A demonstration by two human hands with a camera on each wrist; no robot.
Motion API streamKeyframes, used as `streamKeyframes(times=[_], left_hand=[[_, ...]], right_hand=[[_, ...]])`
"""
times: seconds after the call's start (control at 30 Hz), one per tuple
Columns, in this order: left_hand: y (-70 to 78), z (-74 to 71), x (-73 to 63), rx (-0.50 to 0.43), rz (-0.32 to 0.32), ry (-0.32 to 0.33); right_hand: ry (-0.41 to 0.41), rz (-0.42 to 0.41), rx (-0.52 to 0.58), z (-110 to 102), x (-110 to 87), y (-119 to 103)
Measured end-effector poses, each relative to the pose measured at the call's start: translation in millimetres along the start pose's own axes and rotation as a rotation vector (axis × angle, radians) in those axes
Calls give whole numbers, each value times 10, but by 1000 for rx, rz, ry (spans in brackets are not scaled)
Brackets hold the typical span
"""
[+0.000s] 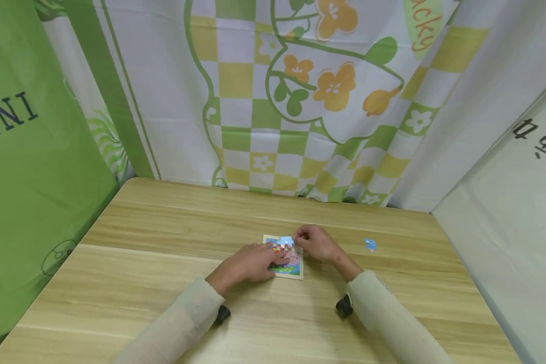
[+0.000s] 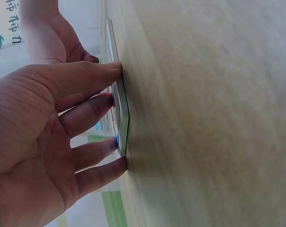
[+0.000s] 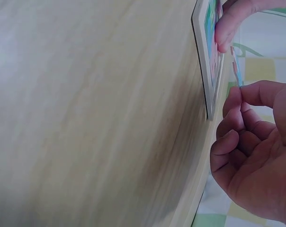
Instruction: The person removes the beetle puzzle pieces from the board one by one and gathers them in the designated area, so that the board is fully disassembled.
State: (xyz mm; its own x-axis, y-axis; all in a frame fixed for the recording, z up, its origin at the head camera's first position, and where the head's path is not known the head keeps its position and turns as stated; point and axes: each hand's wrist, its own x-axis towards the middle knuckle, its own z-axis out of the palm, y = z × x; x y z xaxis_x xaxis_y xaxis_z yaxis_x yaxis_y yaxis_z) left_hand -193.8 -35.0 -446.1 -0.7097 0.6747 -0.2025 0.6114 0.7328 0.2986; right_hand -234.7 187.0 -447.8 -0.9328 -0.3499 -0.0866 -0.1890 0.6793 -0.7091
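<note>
A small jigsaw puzzle in a pale-rimmed tray (image 1: 294, 276) lies on the wooden table, showing a pink cartoon figure on blue and green. My left hand (image 1: 254, 262) rests on its left side with extended fingers; in the left wrist view the fingertips touch the tray's edge and face. At the top right corner, my right hand (image 1: 319, 244) pinches a light blue puzzle piece (image 1: 285, 241) between thumb and index finger. The right wrist view shows this piece (image 3: 236, 71) edge-on, tilted above the tray. My left hand covers part of the picture.
A loose blue puzzle piece (image 1: 370, 245) lies on the table to the right of my right hand. A patterned curtain (image 1: 282, 136) hangs behind the far table edge. Green cloth (image 1: 36, 177) borders the left side, white cloth (image 1: 505, 217) the right.
</note>
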Motion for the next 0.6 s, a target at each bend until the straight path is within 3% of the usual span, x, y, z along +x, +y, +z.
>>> streamKeyframes(times=[0.47, 0.6], left_hand=[[9, 7, -14, -8, 1, 25], [13, 13, -14, -1, -8, 28]], right_hand=[[16, 67, 35, -284, -192, 252], [36, 74, -11, -400, -242, 332]])
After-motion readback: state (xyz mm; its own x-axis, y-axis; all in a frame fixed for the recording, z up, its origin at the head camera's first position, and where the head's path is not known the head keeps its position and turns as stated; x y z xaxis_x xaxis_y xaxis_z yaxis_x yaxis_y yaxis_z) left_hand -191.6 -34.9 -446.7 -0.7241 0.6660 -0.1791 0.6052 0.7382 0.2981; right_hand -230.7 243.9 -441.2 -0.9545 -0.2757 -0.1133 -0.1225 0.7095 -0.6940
